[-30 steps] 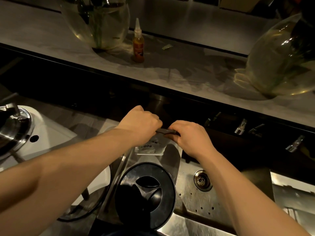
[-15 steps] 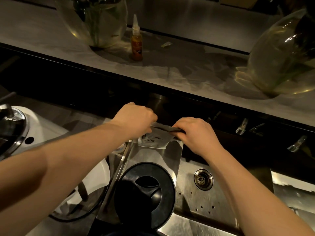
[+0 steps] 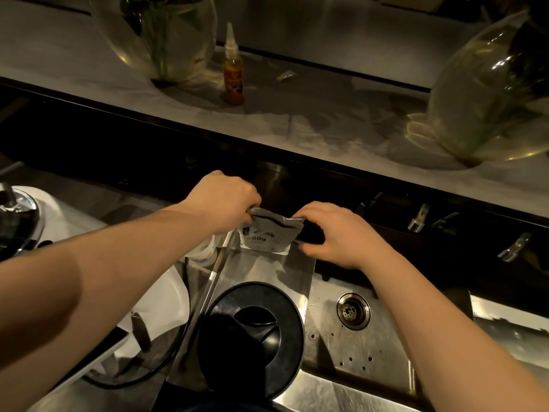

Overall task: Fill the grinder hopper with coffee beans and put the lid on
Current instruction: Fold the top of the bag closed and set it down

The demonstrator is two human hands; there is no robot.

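**A:** Where are the hands, and what are they holding?

**B:** Both reach forward over a steel worktop (image 3: 335,346). Between them is a silver coffee bean bag (image 3: 271,233), upright, its top edge gaping a little so a dark slit shows. The left hand (image 3: 224,200) has its fingers curled round the bag's top left corner. The right hand (image 3: 338,234) pinches the top right corner with its fingertips, the other fingers bent beside the bag.

**A:** And the bag sits where, relative to the grinder?

**B:** The bag is just beyond the black grinder hopper (image 3: 252,337), farther from the person. The hopper is round, seen from above, its mouth uncovered and dark inside; whether any beans lie in it I cannot tell. Both hands are well apart from the hopper, up at the bag's top.

**A:** What else is around?

**B:** A round drain (image 3: 353,312) is set in the steel, right of the hopper, under the right forearm. A white machine (image 3: 74,221) stands at the left. Beyond a dark ledge runs a pale upper counter (image 3: 312,114) with a small amber dropper bottle (image 3: 233,72) and two large glass vases, one at the left (image 3: 157,34) and one at the right (image 3: 487,93).
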